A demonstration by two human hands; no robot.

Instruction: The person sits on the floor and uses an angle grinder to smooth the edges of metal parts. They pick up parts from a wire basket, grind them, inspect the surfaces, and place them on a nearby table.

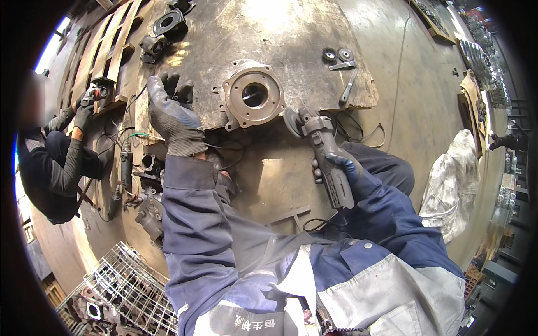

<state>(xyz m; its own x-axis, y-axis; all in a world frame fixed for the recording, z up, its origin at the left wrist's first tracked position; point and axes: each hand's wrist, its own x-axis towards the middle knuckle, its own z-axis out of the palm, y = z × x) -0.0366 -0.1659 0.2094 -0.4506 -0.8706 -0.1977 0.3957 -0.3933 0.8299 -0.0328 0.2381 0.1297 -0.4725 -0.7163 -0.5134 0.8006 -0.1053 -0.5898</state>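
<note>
My right hand [343, 166], in a dark glove, is wrapped round the body of an angle grinder [324, 145]. The grinder's disc [292, 122] points up and left, close to the lower right rim of a round metal flange casting [255, 96]. That casting lies on the worn board with its large centre bore facing up. My left hand [172, 109], in a grey glove, is raised to the left of the casting, apart from it. Its fingers are spread and partly curled, with nothing in them.
On the board [314, 33] lie a pin wrench [347, 87] and two small round discs [337, 54] at right, dark castings [168, 22] at upper left. At far left a co-worker [61, 145] holds another grinder [95, 92]. A wire basket [120, 285] stands lower left; cables trail nearby.
</note>
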